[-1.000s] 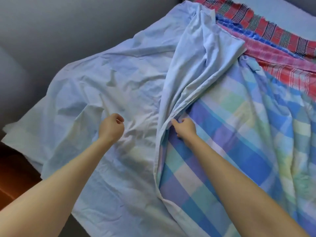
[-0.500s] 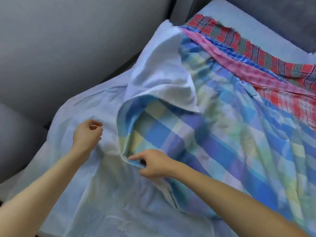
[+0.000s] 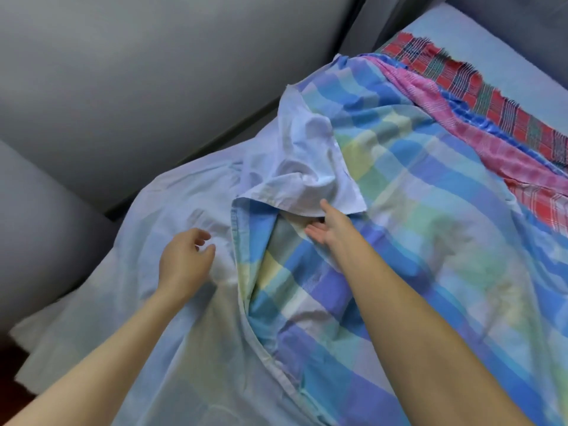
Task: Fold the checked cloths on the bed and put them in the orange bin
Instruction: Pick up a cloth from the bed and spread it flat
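A person works at a bed [image 3: 491, 41] where a blue checked cloth [image 3: 430, 210] lies spread and rumpled, its pale underside turned up along its left half. The right hand [image 3: 330, 230], fingers straight and released, reaches under a turned-back flap [image 3: 307, 167] at the cloth's middle. The left hand [image 3: 184, 262] rests on the pale underside just left of the cloth's hem, fingers loosely curled and gripping nothing that shows. Beyond the cloth's far right edge lie a pink checked cloth [image 3: 445, 118] and, behind it, a red checked cloth [image 3: 479, 90], both flat and unfolded. No neat fold appears in any of the three, and the orange bin is out of view, so the job looks barely begun: the blue cloth seems to need straightening first, then folding, with the other two and all the binning left
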